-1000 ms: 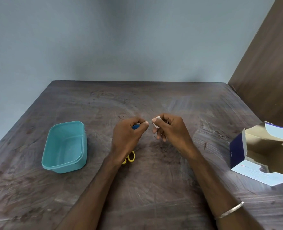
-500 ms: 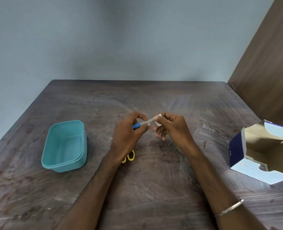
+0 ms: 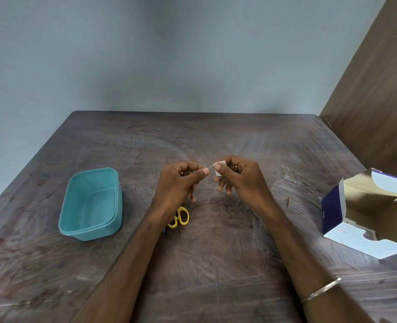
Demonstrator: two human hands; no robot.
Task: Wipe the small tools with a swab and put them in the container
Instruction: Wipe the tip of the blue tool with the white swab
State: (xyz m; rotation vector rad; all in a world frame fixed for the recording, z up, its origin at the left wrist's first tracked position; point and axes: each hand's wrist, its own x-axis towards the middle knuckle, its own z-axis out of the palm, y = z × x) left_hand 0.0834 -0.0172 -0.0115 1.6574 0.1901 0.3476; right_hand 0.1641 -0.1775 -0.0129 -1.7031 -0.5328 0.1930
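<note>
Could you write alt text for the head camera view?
Two hands meet above a dark wooden table, the right hand pinching a white swab beside the left hand. A teal container sits left, yellow scissors underneath.

Table (image 3: 216, 264) scuffed matt wood; container (image 3: 90, 203) smooth teal plastic; box (image 3: 367, 215) cardboard; bangle (image 3: 321, 289) shiny metal

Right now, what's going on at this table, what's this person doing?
A person is working over a dark wooden table, both hands raised close together. The right hand pinches a small white swab, and the left hand is closed around something thin that is mostly hidden. The teal plastic container looks empty. Yellow-handled scissors lie on the table under the left wrist, and an open cardboard box sits at right.
</note>
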